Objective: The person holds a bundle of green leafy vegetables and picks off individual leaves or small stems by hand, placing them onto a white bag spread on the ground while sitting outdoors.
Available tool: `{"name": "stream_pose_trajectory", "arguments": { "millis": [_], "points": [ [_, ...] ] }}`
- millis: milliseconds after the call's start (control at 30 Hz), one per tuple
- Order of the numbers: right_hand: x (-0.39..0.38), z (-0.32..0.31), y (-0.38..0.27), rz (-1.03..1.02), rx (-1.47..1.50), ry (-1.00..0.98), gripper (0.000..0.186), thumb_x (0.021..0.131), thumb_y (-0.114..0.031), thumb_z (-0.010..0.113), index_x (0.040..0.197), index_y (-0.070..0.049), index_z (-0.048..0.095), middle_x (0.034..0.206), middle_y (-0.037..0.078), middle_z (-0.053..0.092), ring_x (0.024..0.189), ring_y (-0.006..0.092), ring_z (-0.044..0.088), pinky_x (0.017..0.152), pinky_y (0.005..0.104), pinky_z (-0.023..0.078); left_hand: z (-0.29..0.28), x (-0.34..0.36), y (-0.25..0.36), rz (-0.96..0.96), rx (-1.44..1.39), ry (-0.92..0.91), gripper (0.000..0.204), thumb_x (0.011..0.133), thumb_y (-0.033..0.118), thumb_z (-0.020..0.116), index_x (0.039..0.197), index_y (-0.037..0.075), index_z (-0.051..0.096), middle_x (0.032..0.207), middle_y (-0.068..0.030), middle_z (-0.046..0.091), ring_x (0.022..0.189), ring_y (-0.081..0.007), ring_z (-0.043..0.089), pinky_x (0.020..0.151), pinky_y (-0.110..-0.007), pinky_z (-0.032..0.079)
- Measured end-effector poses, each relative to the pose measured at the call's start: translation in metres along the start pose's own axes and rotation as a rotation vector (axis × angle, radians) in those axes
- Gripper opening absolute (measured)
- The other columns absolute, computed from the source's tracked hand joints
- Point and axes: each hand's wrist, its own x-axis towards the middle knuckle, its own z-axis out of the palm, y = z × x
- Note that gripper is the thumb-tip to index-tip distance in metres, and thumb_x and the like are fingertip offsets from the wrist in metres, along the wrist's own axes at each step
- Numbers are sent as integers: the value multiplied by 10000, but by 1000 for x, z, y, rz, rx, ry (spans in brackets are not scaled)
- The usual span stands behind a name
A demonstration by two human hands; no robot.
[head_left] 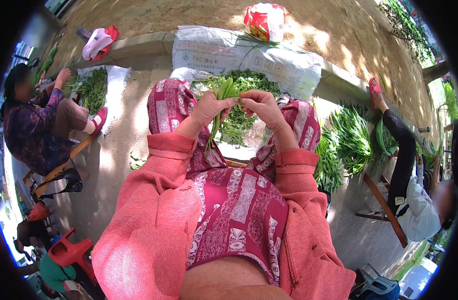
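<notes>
My left hand (209, 107) is closed around a small bunch of green leafy stems (226, 90), which stick up past its fingers and hang below the palm. Close beside it, my right hand (261, 105) is pinched, its fingertips almost meeting my left thumb at the bunch's edge. What sits between those right fingertips is too small to make out. Beyond and beneath both hands, a loose heap of cut greens (254, 81) lies between my knees, partly on a white woven sack (294, 70) spread flat on the ground.
Long-leaved green bundles (351, 137) lie to my right near a green basket (385, 137). A red and white bag (265, 22) stands past the sack, by a stone curb (144, 46). Seated people (36, 120) (421, 210) are on both sides; a red stool (71, 252) stands behind left.
</notes>
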Motion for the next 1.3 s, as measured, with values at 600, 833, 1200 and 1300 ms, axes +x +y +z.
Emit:
{"name": "stream_pose_trajectory", "arguments": {
  "millis": [600, 833, 1200, 1300],
  "points": [
    [3, 6, 12, -295, -478, 192, 107, 752, -76, 613, 802, 14, 642, 675, 54, 600, 584, 117, 556, 544, 258, 450, 1, 2, -4, -35, 128, 37, 137, 851, 145, 625, 793, 26, 591, 556, -5, 523, 417, -85, 482, 374, -213, 363],
    [2, 8, 9, -432, -637, 234, 100, 749, -68, 621, 804, 14, 633, 690, 49, 578, 582, 108, 530, 536, 247, 430, 1, 3, -5, -38, 255, 57, 153, 843, 150, 629, 753, 35, 585, 553, -2, 521, 395, -79, 465, 371, -222, 356],
    [1, 13, 5, -479, -815, 269, 79, 700, -85, 612, 739, -16, 612, 707, 105, 580, 635, 257, 576, 584, 331, 461, 0, 6, -15, 28, 271, 64, 118, 855, 130, 605, 775, 45, 585, 531, 29, 488, 392, -60, 434, 365, -210, 330],
    [5, 16, 10, -463, -746, 346, 89, 695, -104, 620, 721, -20, 614, 693, 96, 579, 619, 245, 578, 574, 326, 461, 4, 7, -14, 55, 212, 78, 91, 862, 117, 592, 809, 44, 597, 535, 33, 484, 398, -57, 434, 365, -204, 339]
  ]
}}
